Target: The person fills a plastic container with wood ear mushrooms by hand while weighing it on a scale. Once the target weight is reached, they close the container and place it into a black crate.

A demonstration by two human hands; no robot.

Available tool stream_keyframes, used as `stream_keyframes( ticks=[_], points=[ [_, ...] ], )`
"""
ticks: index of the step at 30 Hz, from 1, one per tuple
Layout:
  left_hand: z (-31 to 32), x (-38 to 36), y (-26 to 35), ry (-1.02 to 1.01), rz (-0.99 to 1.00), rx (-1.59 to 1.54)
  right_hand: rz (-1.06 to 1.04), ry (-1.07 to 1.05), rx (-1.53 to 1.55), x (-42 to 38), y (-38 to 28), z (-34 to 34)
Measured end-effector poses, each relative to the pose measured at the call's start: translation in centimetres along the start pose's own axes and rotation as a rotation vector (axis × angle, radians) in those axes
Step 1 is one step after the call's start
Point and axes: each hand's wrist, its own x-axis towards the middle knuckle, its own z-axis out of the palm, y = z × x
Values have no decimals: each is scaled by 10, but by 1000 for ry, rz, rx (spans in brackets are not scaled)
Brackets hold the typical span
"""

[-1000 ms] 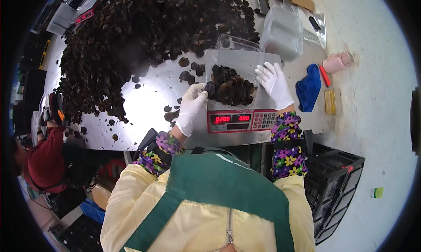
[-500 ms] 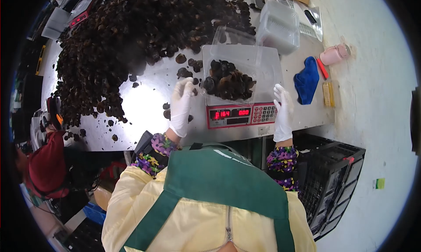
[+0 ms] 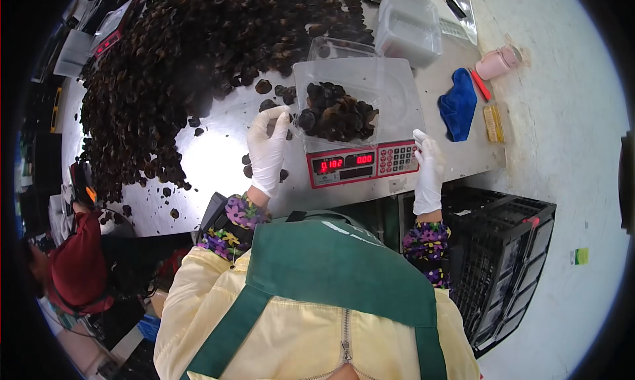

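Clear plastic tray [image 3: 390,95] of dark dried mushrooms [image 3: 336,113] on the red digital scale [image 3: 360,163] at the steel table's near edge. Left gloved hand [image 3: 266,150], spread, has withdrawn beside it; right gloved hand [image 3: 428,169], loosely spread, has dropped to the keypad corner; display fell from 200 to 182.

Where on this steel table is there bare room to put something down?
Bare steel shows between the mushroom heap, the left hand and the near edge. The scale and blue cloth crowd the right.
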Motion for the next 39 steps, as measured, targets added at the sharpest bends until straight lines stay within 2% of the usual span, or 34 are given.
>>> stream_keyframes(
  ticks=[2, 15, 20, 24, 26, 27, 29, 35, 37, 39],
  points=[
    [2, 0, -1, -53, 67, 102, -3, 1, 0, 0, 1, 0],
    [17, 2, -13, -114, 225, 134, -22, -25, -17, 3, 11, -7],
    [14, 6, -15, -28, 335, 306, -10, -36, -1, 5, 5, -4],
    [7, 13, -17, -52, 345, 426, -46, -60, -5, 7, 1, 0],
    [15, 15, 2, -91, 659, 745, -44, -68, -10, 10, 4, 3],
    [20, 17, 2, -84, 657, 747, -45, -75, -17, 12, 4, 5],
    [32, 23, 2, -229, 636, 766, -48, -71, 5, 14, 3, 12],
    [51, 29, -9, -260, 676, 776, -61, -91, 23, 16, 6, 14],
    [52, 28, -5, -245, 662, 728, -63, -106, 18, 15, 7, 10],
    [48, 31, -3, -230, 643, 517, -70, -107, -28, 13, 8, 6]
  ],
)
